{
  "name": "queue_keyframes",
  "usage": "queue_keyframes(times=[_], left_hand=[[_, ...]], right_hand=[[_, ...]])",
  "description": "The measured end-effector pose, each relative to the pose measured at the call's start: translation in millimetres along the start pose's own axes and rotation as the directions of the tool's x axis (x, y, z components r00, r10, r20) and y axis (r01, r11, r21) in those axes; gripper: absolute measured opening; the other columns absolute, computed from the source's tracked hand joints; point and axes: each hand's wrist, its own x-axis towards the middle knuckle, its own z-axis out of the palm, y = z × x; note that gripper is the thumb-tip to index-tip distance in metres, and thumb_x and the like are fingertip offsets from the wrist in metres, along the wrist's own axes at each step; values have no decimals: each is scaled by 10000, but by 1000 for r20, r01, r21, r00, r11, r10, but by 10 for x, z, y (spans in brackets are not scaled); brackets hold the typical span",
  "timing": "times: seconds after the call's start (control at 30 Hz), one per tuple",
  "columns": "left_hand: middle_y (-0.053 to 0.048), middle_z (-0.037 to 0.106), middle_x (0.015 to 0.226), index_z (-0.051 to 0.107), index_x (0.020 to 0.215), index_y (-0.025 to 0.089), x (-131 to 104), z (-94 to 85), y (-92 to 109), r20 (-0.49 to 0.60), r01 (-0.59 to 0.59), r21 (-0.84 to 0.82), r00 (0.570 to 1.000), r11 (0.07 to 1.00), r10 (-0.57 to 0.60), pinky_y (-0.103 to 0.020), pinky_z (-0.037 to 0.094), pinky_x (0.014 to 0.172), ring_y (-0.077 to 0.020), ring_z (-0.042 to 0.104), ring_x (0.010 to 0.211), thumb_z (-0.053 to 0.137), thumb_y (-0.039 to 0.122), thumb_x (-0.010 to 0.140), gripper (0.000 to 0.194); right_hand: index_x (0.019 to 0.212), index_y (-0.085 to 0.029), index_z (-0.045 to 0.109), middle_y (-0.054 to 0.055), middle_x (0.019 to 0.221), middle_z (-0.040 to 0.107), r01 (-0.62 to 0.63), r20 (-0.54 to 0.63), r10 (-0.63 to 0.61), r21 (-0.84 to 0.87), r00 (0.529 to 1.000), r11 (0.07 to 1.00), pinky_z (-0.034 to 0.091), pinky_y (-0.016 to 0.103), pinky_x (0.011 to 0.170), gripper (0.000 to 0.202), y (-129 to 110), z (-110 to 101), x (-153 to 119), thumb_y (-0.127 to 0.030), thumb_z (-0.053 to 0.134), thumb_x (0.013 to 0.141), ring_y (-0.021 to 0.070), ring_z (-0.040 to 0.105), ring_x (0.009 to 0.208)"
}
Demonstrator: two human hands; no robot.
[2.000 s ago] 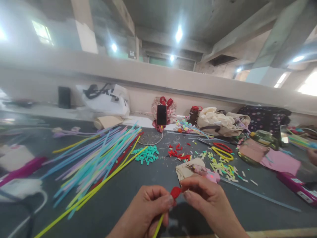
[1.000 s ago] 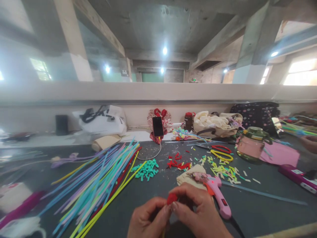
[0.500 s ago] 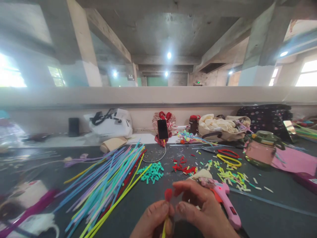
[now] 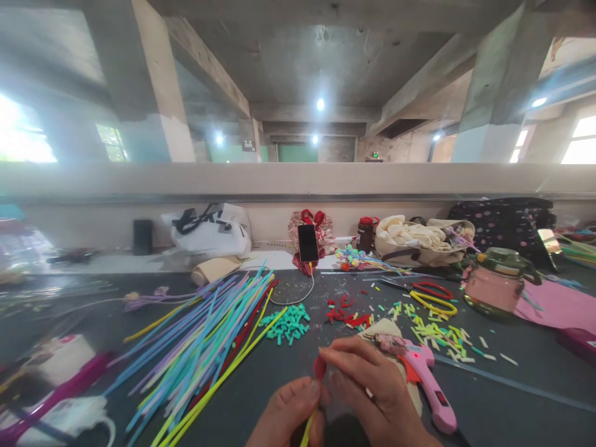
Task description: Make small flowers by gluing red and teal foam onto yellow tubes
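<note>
At the bottom centre my left hand (image 4: 288, 410) is closed, pinching a yellow pipe cleaner (image 4: 307, 429) between thumb and fingers. A small red fuzzy piece (image 4: 319, 367) sits at the stem's upper end, just above my left thumb. My right hand (image 4: 372, 388) reaches in from the right, its index fingertip bent over the top of the red piece and its thumb close beside it. The right fingers partly hide that piece. Just right of this hand lies a pink hot glue gun (image 4: 426, 366) with a small red light showing.
Long coloured pipe cleaners (image 4: 205, 347) spread across the left. Cut teal pieces (image 4: 288, 323), red pieces (image 4: 347, 313) and yellow-green pieces (image 4: 440, 335) lie in piles ahead. Scissors (image 4: 433, 302) and a green-tinted jug (image 4: 496, 282) stand at right; a phone (image 4: 308, 243) leans at the back.
My right hand has moved left and its fingers have come together, the index fingertip now on the red piece. My left hand keeps its pinch on the yellow pipe cleaner.
</note>
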Motion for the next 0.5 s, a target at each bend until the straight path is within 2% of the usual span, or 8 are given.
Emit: queue_keyframes(times=[0.13, 0.23, 0.3, 0.37, 0.43, 0.5], left_hand=[[43, 426, 296, 559, 472, 140, 23, -19, 30, 7, 28, 13, 1000, 1000, -28, -188, 184, 354, -32, 245, 294, 666, 451, 548, 337], [52, 417, 291, 568, 510, 142, 14, -38, 23, -4, 45, 2, 999, 999, -45, -179, 152, 347, -30, 259, 281, 667, 452, 551, 328], [54, 434, 317, 578, 558, 142, 12, -56, -5, -28, 55, -22, 998, 998, -55, -169, 156, 353, -27, 282, 289, 667, 437, 564, 308], [47, 457, 340, 577, 567, 140, 23, -77, -39, -28, 67, -36, 997, 997, -68, -162, 170, 359, -25, 296, 303, 678, 425, 556, 303], [44, 447, 322, 557, 516, 137, 44, -94, -62, 12, 87, -14, 996, 996, -87, -166, 165, 353, -25, 287, 298, 688, 444, 527, 334], [47, 414, 298, 522, 447, 136, 65, -101, -66, 39, 104, 50, 994, 993, -106, -174, 149, 345, -25, 274, 294, 687, 478, 503, 384]], right_hand=[[1051, -269, 578, 40, 950, 595, -62, 36, 60, 31, 998, 998, 446, 228, 746, 309, -6, 10, -14, -137, 480, 789, 154, 557, 870], [1118, -314, 517, 19, 946, 608, -231, -21, 238, 180, 971, 956, 455, 249, 703, 355, 12, 10, -39, -184, 487, 789, 151, 564, 806], [1127, -317, 499, 12, 949, 610, -373, -31, 412, 367, 911, 852, 454, 245, 673, 357, 41, 11, -49, -238, 513, 779, 138, 560, 765], [1059, -282, 555, 13, 885, 615, -469, 72, 510, 518, 857, 715, 445, 228, 623, 323, 74, 22, -48, -302, 570, 737, 127, 551, 708], [956, -235, 622, 13, 781, 600, -507, 196, 498, 590, 845, 628, 428, 215, 562, 323, 100, 47, -37, -355, 643, 657, 121, 532, 643], [871, -207, 661, 18, 750, 575, -491, 237, 451, 625, 860, 608, 416, 219, 541, 331, 109, 83, -25, -383, 686, 591, 125, 515, 634]])
